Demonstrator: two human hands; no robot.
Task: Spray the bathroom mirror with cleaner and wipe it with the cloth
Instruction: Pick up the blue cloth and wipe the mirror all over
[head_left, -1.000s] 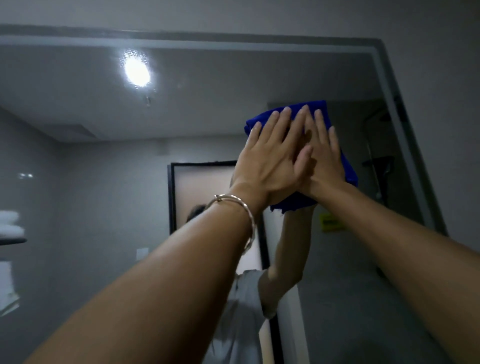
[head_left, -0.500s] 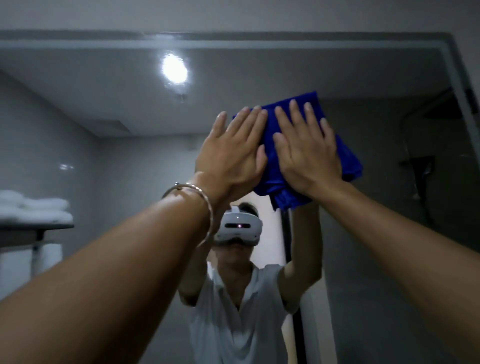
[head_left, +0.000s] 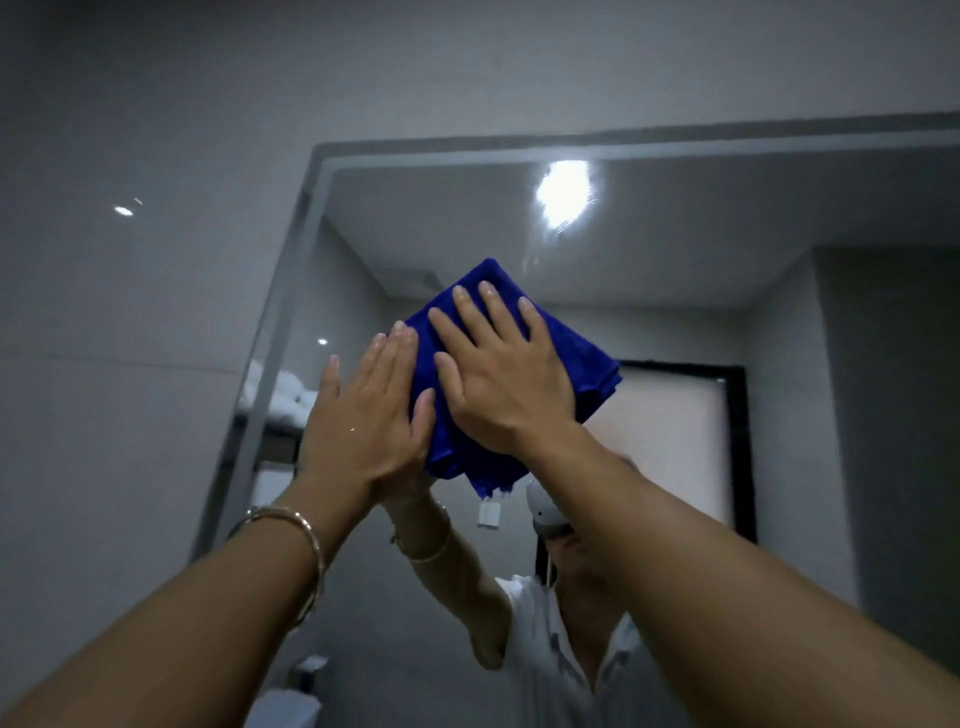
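Note:
A folded blue cloth (head_left: 584, 358) lies flat against the bathroom mirror (head_left: 675, 291), high up near its top left corner. My right hand (head_left: 501, 374) presses on the cloth with straight, spread fingers. My left hand (head_left: 366, 421) is flat too, its fingertips over the cloth's left edge and its palm on the glass beside it. A metal bangle circles my left wrist. No spray bottle is in view.
The mirror's grey frame (head_left: 291, 322) runs down the left side, with the tiled wall (head_left: 130, 364) beyond it. The glass reflects a ceiling light (head_left: 566, 192), stacked white towels (head_left: 283, 400), a doorway and a person with raised arms.
Both hands and the cloth have slid left across the mirror, from near the right edge to the top left corner. My head turned left with them.

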